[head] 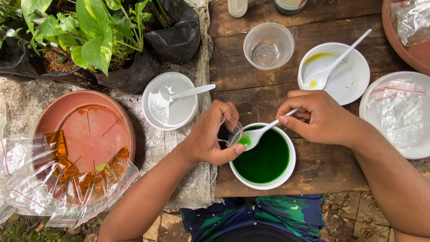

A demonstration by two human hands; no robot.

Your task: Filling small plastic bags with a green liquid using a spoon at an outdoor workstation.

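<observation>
Two hands work over a white bowl of green liquid [264, 161] on the wooden tabletop [251, 89]: left hand [210, 139] pinches a small clear bag [230, 131], right hand [316, 116] grips a white spoon [260, 133]; clear zip bags [398, 110] lie right.

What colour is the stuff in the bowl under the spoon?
The liquid in the white bowl is bright green, seen best in the head view.

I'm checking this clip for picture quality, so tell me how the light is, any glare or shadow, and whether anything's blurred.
Head view: soft, even daylight with only faint shadows under the left hand and right hand; mild glare on the clear plastic bags and the bowl of green liquid; hands, white spoon and wooden table are sharp, with slight wide-angle stretching near the edges.
</observation>
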